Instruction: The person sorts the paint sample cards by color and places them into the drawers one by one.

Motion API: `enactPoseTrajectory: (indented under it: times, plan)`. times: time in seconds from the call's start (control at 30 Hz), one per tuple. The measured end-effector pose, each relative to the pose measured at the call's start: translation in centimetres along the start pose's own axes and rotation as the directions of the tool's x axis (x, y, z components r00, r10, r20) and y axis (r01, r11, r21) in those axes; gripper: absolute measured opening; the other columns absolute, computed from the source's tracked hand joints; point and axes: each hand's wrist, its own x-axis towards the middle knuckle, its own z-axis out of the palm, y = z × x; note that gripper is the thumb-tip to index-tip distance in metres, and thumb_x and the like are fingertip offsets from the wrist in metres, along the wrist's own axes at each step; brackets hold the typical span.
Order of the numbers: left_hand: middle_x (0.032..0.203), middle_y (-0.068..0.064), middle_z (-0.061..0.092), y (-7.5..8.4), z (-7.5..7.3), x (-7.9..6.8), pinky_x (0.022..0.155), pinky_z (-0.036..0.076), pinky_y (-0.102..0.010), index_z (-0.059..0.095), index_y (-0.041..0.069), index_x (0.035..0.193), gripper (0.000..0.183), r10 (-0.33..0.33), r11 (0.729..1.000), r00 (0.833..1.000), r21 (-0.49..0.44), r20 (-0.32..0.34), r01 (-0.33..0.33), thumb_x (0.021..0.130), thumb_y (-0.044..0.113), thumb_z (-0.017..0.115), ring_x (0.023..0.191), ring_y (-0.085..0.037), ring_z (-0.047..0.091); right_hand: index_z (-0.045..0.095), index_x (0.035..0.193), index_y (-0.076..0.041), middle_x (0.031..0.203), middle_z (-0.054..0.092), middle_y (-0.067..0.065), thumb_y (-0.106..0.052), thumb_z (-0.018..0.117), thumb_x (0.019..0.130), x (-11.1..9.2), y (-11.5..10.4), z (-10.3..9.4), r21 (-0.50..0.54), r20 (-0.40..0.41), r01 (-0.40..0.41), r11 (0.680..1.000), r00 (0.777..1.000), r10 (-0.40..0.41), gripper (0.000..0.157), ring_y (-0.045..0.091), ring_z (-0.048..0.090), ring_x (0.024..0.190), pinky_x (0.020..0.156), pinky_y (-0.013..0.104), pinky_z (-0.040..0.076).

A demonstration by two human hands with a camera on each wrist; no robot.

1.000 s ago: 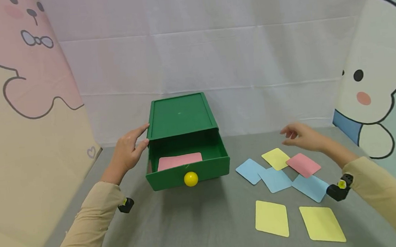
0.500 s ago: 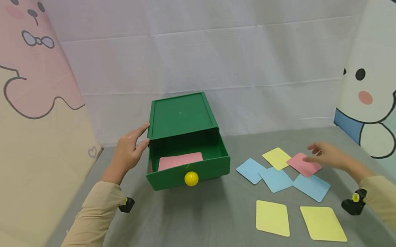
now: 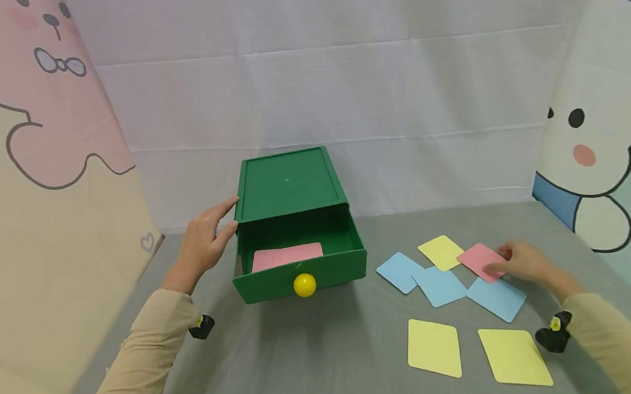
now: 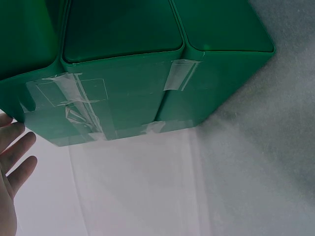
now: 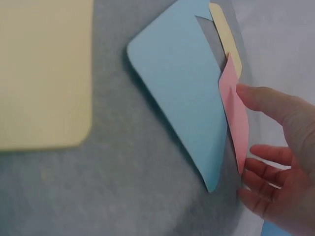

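On the right, my right hand (image 3: 526,262) is at a pink card (image 3: 475,259), its thumb over the card's face and its other fingers at the right edge. From the right wrist view, the thumb tip meets the pink card (image 5: 234,110), and a gap separates thumb and fingers. My left hand (image 3: 202,241) rests its fingertips against the left side of a green drawer box (image 3: 289,187). The drawer (image 3: 333,272), with a yellow knob (image 3: 304,285), is pulled out and tilts downward; another pink card (image 3: 287,257) lies inside.
Around the right hand lie several blue cards (image 3: 497,299) and a yellow card (image 3: 440,253), some overlapping. Two more yellow cards, one at left (image 3: 433,348) and one at right (image 3: 515,356), lie nearer on the grey cloth (image 3: 307,360). A white curtain (image 3: 328,89) hangs behind.
The right hand has moved right and toward me, from above the yellow card down to the pink card's right edge. The left hand, box and cards have stayed put.
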Motion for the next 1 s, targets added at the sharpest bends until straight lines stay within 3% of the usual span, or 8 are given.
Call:
enactPoseTrajectory:
  times: [0.17, 0.5, 1.0]
  plan:
    - [0.125, -0.022, 0.053, -0.07, 0.02, -0.01, 0.093, 0.040, -0.051, 0.048, -0.003, 0.129, 0.044, 0.001, 1.000, 1.000, 0.000, -0.004, -0.001, 0.092, 0.022, 0.044, 0.112, -0.036, 0.051, 0.047, 0.104, 0.021, 0.093, 0.054, 0.031, -0.045, 0.070, 0.072, 0.13, -0.26, 0.31, -0.009, 0.000, -0.058, 0.998, 0.998, 0.058, 0.077, 0.036, 0.052, 0.080, 0.069, 0.046, 0.048]
    - [0.125, -0.022, 0.052, -0.20, 0.01, -0.04, 0.093, 0.039, -0.052, 0.048, -0.003, 0.130, 0.045, -0.004, 1.000, 1.000, 0.005, -0.005, 0.004, 0.093, 0.023, 0.044, 0.113, -0.036, 0.051, 0.045, 0.105, 0.023, 0.093, 0.051, 0.034, -0.035, 0.071, 0.075, 0.03, -0.53, 0.40, 0.048, -0.015, -0.083, 0.995, 0.996, 0.083, 0.071, 0.037, 0.050, 0.079, 0.067, 0.045, 0.048]
    - [0.125, -0.022, 0.052, -0.04, -0.03, -0.02, 0.093, 0.039, -0.052, 0.048, -0.004, 0.129, 0.045, -0.013, 1.000, 1.000, -0.001, 0.004, 0.013, 0.093, 0.023, 0.043, 0.113, -0.037, 0.050, 0.043, 0.105, 0.022, 0.088, 0.049, 0.030, -0.005, 0.061, 0.080, 0.04, -0.36, -0.48, 0.156, -0.033, -0.065, 0.986, 0.997, 0.071, 0.042, 0.032, 0.050, 0.075, 0.062, 0.035, 0.047]
